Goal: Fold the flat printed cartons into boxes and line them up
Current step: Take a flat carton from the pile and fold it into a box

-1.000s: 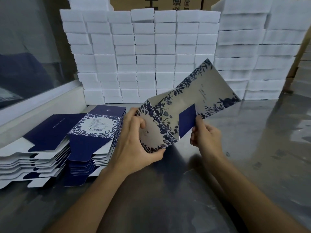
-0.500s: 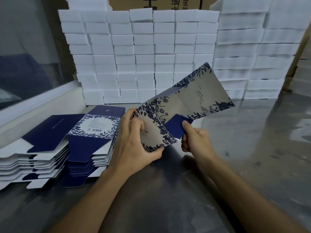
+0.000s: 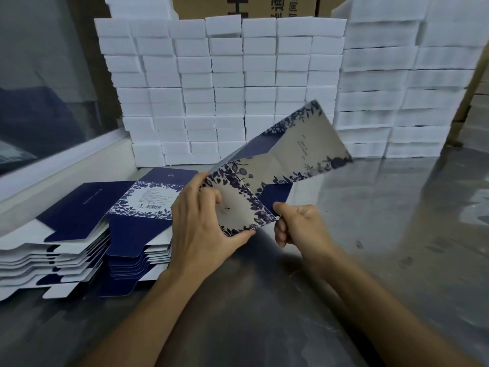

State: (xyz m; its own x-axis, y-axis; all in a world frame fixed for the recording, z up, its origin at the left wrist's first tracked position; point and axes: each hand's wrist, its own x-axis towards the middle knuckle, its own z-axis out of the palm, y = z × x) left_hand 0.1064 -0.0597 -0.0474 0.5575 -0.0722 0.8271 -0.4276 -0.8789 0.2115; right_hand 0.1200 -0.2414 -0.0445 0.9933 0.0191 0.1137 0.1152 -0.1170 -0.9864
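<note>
The left hand has its grip closed round the near end of the carton, thumb under the lower edge and fingers curled over the printed face. The right hand pinches the carton's near corner by the blue flap, thumb on top, the other fingers curled beneath. The carton is held above the worktop, tilting up and away to the right, half opened along its creases.

To do this step well, the left hand should hold the body square while the right presses the flap in along its score, not across the panel. The flap's crease seems to lie just under the thumb, though the angle makes that hard to tell. Push with the thumb pad, gently, so the board bends only at the score.

Flat cartons wait in stacks to the left; white blocks stand along the far side.
</note>
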